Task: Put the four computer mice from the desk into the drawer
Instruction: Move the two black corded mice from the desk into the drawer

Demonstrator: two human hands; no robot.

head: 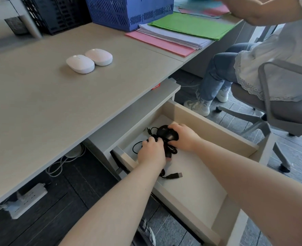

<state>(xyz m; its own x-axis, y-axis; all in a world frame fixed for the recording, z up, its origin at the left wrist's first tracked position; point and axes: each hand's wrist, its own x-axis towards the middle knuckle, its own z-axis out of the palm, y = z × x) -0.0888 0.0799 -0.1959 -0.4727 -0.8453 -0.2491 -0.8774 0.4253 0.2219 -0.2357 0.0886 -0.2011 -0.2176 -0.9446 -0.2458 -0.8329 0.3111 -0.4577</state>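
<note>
Two white wireless mice lie side by side on the beige desk [58, 103], the nearer white mouse [80, 64] touching the farther white mouse [99, 57]. Below the desk edge the drawer [216, 128] stands pulled out. Inside it my right hand [184, 137] is closed over a black wired mouse [166, 133]. My left hand [153, 151] covers a second black wired mouse, mostly hidden, with only its lower edge [168, 155] showing. Their black cables tangle between my hands, and a USB plug [175, 175] lies on the drawer floor.
A blue crate [129, 11] and a dark crate [58, 13] stand at the back of the desk, beside stacked pink, white and green paper [182, 31]. Another person sits on a grey office chair [279, 110] at the right. A power strip [27, 200] lies under the desk.
</note>
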